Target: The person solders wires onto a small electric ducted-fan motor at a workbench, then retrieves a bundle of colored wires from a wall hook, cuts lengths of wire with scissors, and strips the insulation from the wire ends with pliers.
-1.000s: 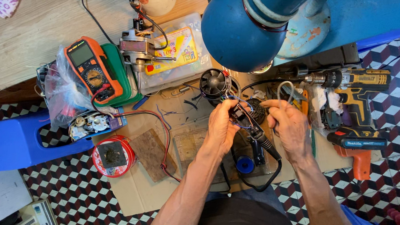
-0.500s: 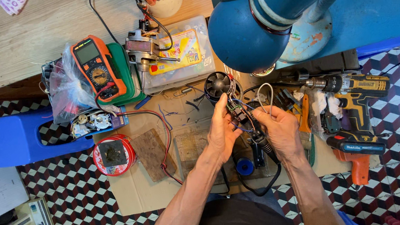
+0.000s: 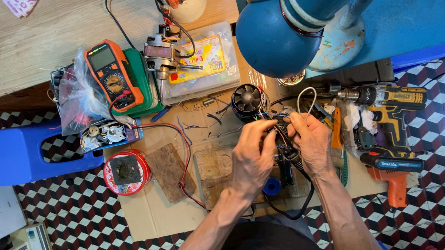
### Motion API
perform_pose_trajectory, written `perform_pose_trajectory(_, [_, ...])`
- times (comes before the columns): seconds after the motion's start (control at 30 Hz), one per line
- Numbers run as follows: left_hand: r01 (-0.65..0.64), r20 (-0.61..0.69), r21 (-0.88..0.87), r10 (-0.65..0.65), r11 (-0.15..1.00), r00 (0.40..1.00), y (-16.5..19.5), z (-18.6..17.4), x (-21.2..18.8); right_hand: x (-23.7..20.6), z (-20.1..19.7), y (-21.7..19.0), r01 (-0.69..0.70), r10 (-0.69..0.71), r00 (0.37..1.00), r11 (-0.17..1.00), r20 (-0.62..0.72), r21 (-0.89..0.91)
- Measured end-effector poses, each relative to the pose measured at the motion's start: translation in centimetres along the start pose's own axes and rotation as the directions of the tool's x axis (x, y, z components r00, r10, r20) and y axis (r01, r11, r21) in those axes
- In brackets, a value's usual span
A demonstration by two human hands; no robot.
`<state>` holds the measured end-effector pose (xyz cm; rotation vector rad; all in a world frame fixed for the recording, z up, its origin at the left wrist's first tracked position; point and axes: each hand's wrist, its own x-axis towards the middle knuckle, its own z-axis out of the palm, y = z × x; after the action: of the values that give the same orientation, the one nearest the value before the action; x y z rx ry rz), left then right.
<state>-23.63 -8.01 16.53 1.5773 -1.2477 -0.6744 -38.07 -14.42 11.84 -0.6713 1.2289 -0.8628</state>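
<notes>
My left hand point(image 3: 252, 157) and my right hand point(image 3: 312, 141) meet over a cardboard sheet point(image 3: 155, 216), both pinching a thin bundle of wires point(image 3: 278, 119) between the fingertips. A white wire loop point(image 3: 306, 99) rises above my right hand. A black cable with a thick black plug end point(image 3: 292, 159) hangs between the palms and curls down toward me. Just beyond the fingertips sits a small black round fan point(image 3: 247, 100); its wires lead toward my hands.
An orange multimeter point(image 3: 110, 75) lies on a green box at left, beside a clear plastic case point(image 3: 201, 62). A blue lamp head point(image 3: 278, 29) hangs above. Two cordless drills point(image 3: 387, 110) lie at right. A red round tin point(image 3: 126, 172) and a blue stool point(image 3: 21, 156) sit left.
Both hands have shifted slightly up toward the fan and drawn closer together on the wires. The camera view has drifted a little.
</notes>
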Motion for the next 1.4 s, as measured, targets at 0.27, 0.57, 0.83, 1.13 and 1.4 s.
perform_pose_trajectory(0.27, [-0.155,0.288,0.064,0.131,0.986,0.949,-1.6,1.0,4.1,-0.4,0.0,-0.2,0.032,-0.031,0.999,0.994,0.012,-0.102])
perform_pose_trajectory(0.57, [-0.167,0.276,0.048,0.147,0.985,0.95,-1.8,0.7,5.1,0.0,-4.3,-1.6,-0.134,0.129,0.991,0.956,-0.039,-0.261])
perform_pose_trajectory(0.83, [-0.09,0.235,0.045,0.077,0.995,0.969,-2.4,0.9,6.1,-1.5,-16.0,0.7,0.008,-0.24,0.967,0.361,-0.085,-0.933])
perform_pose_trajectory(1.13, [-0.107,0.171,0.078,0.093,0.991,0.981,-2.5,1.2,5.9,-7.6,-11.2,6.2,0.165,-0.466,0.881,0.468,-0.084,-0.868])
perform_pose_trajectory(1.4, [-0.081,0.139,0.086,0.069,0.993,0.988,-2.4,1.9,6.0,-1.1,-11.3,10.2,0.17,-0.491,0.87,0.379,-0.042,-0.91])
